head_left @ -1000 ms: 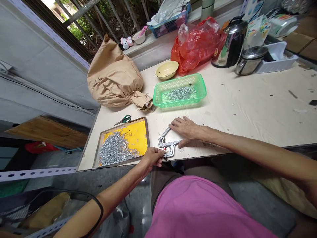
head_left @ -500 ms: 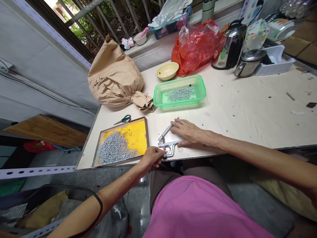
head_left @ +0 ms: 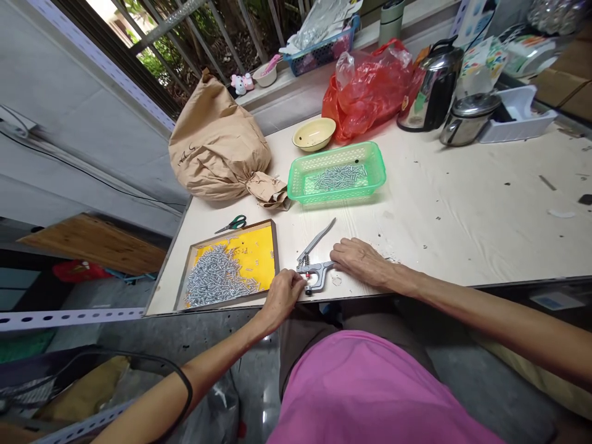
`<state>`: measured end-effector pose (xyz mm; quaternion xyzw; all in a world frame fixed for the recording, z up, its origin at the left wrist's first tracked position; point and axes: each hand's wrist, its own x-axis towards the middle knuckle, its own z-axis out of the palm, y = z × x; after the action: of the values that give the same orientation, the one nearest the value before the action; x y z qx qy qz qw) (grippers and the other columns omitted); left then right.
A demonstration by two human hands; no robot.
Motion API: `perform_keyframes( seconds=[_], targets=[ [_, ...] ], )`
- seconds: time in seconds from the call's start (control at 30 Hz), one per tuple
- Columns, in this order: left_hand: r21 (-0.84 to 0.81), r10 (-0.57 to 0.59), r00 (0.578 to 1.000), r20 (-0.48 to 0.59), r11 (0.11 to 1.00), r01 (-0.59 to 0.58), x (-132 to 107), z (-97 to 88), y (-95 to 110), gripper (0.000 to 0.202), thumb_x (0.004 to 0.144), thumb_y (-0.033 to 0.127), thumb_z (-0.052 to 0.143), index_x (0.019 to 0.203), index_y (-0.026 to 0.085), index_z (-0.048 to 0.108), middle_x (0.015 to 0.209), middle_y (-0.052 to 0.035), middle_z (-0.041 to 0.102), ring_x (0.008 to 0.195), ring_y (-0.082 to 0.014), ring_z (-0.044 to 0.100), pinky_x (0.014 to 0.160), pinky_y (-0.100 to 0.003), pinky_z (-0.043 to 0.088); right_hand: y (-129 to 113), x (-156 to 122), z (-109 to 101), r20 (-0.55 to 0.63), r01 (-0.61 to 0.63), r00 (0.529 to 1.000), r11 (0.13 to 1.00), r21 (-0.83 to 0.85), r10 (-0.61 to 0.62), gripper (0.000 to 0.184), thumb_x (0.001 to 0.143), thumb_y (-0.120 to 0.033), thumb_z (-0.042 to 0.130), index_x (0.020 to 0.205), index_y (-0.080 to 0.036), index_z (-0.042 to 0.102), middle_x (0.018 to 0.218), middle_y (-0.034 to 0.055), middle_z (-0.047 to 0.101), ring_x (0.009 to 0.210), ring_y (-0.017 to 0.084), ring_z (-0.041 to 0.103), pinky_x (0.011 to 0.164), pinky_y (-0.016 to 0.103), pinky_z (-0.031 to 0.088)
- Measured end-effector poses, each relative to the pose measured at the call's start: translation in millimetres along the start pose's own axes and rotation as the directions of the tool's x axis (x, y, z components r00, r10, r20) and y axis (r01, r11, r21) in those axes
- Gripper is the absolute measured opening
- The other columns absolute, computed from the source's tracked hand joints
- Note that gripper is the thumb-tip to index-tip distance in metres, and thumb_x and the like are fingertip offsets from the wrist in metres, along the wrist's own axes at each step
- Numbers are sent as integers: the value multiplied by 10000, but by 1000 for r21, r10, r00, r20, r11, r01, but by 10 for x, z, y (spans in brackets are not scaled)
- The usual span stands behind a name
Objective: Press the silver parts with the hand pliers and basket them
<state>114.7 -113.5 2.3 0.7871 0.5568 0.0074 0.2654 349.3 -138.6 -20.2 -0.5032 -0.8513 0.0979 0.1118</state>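
Note:
A pair of grey snap pliers [head_left: 317,269] lies at the table's front edge, its jaw end toward my left hand and its upper handle raised apart from the lower one. My right hand [head_left: 359,261] is closed on the end of the lower handle; the upper handle stands free of it. Thumb and fingers of my left hand [head_left: 280,295] are pinched together beside the jaws. Whatever they hold is too small or hidden to make out. Left of it, a shallow tray [head_left: 276,246] with a yellow bottom carries a heap of small silver metal pieces [head_left: 215,277].
Behind the pliers stands a green basket [head_left: 337,198] with more silver pieces. Scissors [head_left: 234,223], a brown paper sack [head_left: 222,148], a cream bowl [head_left: 314,132], a red plastic bag [head_left: 370,92] and a kettle [head_left: 432,86] are on the table.
My right hand has come off the upper handle and closed lower down on the lower handle. My left fingers have drawn slightly left, away from the jaws.

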Motion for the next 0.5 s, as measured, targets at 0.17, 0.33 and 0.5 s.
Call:
perform_keyframes(
  seconds=[0.17, 0.33, 0.5],
  targets=[
    [192, 168, 985, -29, 968, -160, 22, 70, -10, 155, 890, 266, 515, 919, 159, 624, 936, -58, 613, 795, -160, 596, 706, -264, 433, 1, -23, 14, -12, -35, 999, 999, -19, 34, 138, 923, -268, 518, 865, -164, 587, 893, 51, 611, 845, 188, 479, 690, 310, 260],
    [398, 136, 985, 106, 902, -168, 51, -3, 73, 234, 949, 252, 399, 929, 162, 614, 966, -71, 597, 806, -169, 608, 695, -267, 437, -15, -9, 44, -16, -76, 997, 996, -36, 76, 123, 903, -282, 554, 856, -177, 598, 886, 48, 618, 855, 193, 489, 683, 311, 262],
    [517, 130, 982, 133, 837, -181, 27, 4, -63, 243, 947, 189, 357, 990, 158, 595, 974, -87, 590, 808, -188, 613, 688, -286, 441, -43, -3, 17, 16, -103, 994, 994, -34, 104, 116, 904, -274, 553, 868, -177, 606, 912, 57, 620, 863, 191, 501, 679, 312, 272]
  ],
)
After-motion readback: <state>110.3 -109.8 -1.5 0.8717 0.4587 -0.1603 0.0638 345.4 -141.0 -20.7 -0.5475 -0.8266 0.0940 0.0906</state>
